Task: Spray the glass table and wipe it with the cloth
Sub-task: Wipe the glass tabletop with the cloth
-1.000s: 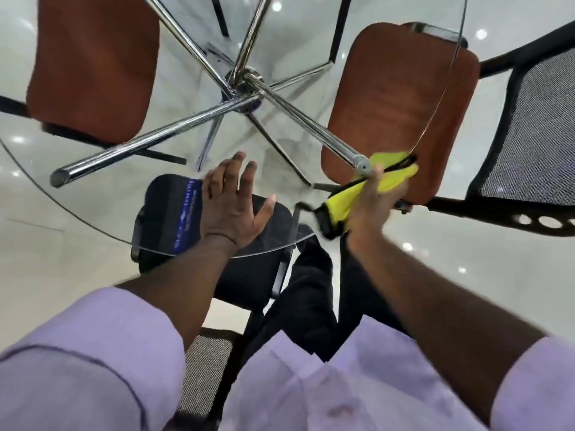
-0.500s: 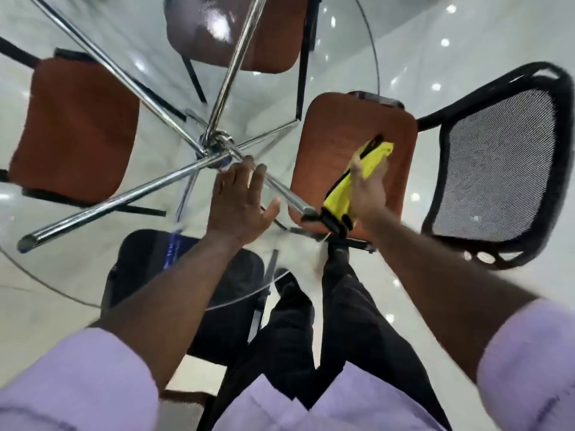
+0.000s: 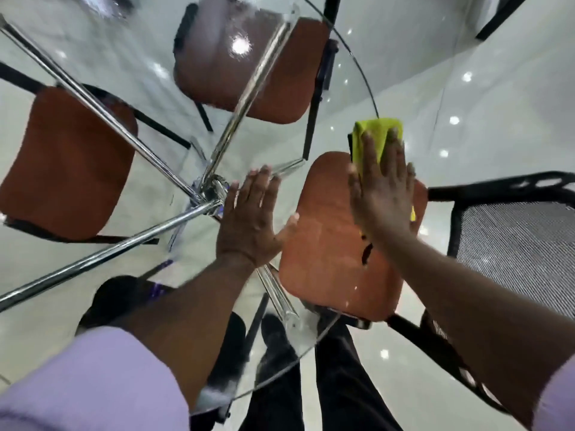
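Observation:
The round glass table (image 3: 357, 66) fills most of the view, with its chrome legs (image 3: 124, 244) showing through the top. My right hand (image 3: 382, 188) lies flat, fingers together, pressing a yellow cloth (image 3: 375, 132) onto the glass near the table's right rim. Most of the cloth is under the palm; its far end sticks out past my fingertips. My left hand (image 3: 252, 219) rests flat on the glass near the centre, fingers spread, holding nothing. No spray bottle is in view.
Three orange-seated chairs (image 3: 68, 163) show through the glass, at the left, the far middle and under my right hand. A black mesh chair (image 3: 513, 237) stands at the right, off the table. A black seat (image 3: 118, 300) lies below my left arm. My legs are at the near rim.
My right hand has pushed the cloth along the right rim, away from me, and flattened on it. My left hand slid towards the table's centre. The view has shifted forward.

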Available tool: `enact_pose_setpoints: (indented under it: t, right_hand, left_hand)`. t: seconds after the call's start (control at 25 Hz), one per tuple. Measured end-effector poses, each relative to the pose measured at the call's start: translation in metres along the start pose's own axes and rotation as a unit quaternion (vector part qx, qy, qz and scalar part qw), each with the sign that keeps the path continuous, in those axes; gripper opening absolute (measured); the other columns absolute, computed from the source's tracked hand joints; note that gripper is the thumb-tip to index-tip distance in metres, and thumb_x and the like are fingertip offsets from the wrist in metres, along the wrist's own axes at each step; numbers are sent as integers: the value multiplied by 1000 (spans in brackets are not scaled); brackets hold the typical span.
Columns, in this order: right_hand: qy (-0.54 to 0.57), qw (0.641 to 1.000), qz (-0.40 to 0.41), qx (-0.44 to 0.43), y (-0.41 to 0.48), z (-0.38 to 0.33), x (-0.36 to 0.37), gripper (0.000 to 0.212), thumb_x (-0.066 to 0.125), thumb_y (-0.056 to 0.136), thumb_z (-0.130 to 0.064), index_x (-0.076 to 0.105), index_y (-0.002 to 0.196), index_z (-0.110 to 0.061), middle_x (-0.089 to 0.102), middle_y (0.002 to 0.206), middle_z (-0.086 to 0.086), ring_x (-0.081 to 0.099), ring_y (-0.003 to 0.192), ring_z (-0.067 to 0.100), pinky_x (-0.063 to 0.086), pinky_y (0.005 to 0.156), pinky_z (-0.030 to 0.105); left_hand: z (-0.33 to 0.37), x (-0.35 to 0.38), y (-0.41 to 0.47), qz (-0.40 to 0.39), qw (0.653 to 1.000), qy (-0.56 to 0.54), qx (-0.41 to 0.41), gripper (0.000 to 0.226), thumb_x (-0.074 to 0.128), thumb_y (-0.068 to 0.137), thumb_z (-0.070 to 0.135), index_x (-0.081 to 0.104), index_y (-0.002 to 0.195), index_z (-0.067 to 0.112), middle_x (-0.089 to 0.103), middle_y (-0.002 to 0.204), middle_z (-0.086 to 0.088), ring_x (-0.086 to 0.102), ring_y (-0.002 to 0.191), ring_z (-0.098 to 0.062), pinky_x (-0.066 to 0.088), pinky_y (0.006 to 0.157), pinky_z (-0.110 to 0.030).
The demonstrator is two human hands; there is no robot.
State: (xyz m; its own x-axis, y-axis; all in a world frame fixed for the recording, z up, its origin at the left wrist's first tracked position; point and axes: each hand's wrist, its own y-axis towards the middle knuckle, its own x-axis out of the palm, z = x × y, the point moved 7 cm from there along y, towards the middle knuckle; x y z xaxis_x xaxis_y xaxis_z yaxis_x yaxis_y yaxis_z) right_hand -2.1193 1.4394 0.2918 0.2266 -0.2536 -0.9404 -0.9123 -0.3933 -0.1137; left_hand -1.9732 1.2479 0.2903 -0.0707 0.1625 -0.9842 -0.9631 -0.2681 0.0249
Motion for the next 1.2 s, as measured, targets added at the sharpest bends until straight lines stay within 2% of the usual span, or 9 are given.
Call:
enact_pose_setpoints:
  t: [0.08,0.24,0.4,0.48,0.64,0.72,0.84,1.0,1.2]
  right_hand:
    - [-73,984,-34,-160,-17,-21,9,65,25,115,-53,2,172,-36,-10,181,2,-4,169,29,7,134,59]
    - [-187,837,-47,-512,28,-20,5,58,24,115,-52,17,172,-38,16,180,0,16,167,29,21,132,56]
    - [-124,959,52,-249,171,-43,-10,60,27,115,-54,15,172,-39,19,180,0,21,166,30,32,125,56]
    - [-138,960,55,-239,161,-63,-5,62,24,114,-57,12,172,-37,17,181,0,20,166,31,31,124,57]
    - [-204,783,-19,-588,140,-78,6,55,20,117,-51,19,171,-41,22,179,-5,25,165,27,22,130,53]
    - [-169,865,-5,-473,185,-80,1,53,23,117,-51,19,169,-47,22,179,-5,25,165,29,29,127,57]
    - [-22,996,17,-83,202,-49,-8,56,27,112,-57,17,167,-51,23,178,-2,37,156,39,45,108,59]
    - [97,988,-13,116,108,-11,-16,64,28,112,-58,4,169,-44,44,156,14,61,122,47,47,91,52]
    - [241,952,-26,187,-38,21,-4,65,37,113,-53,15,171,-35,47,165,6,58,138,39,48,105,48]
  left_hand:
    - [-1,-5,2,7,1000,-5,1,77,56,94,56,43,156,11,32,169,-10,34,153,-32,19,127,-55]
    - [2,-1,0,-3,1000,-12,-5,78,56,94,56,42,158,13,31,169,-9,32,155,-31,25,124,-57]
    - [-3,0,3,11,1000,-9,-12,79,60,93,56,42,158,14,31,170,-7,32,156,-29,28,123,-57]
    - [-1,-1,3,12,1000,-3,-11,79,62,93,56,43,157,14,30,170,-7,32,156,-29,27,123,-57]
    - [-2,-1,5,7,1000,12,-10,80,61,93,57,43,157,14,32,169,-7,34,155,-29,25,125,-54]
    - [0,0,4,-6,1000,16,-8,80,59,93,58,40,159,15,30,170,-6,33,155,-29,23,126,-53]
    - [-3,2,4,-12,1000,15,-8,81,56,93,59,38,160,16,28,171,-6,30,156,-28,24,125,-55]
    - [-4,3,3,-12,1000,11,-4,78,54,94,58,41,158,14,31,169,-9,33,154,-32,27,122,-57]
    - [-5,3,6,-5,1000,7,13,78,53,93,60,42,155,14,35,166,-10,36,151,-33,28,121,-55]
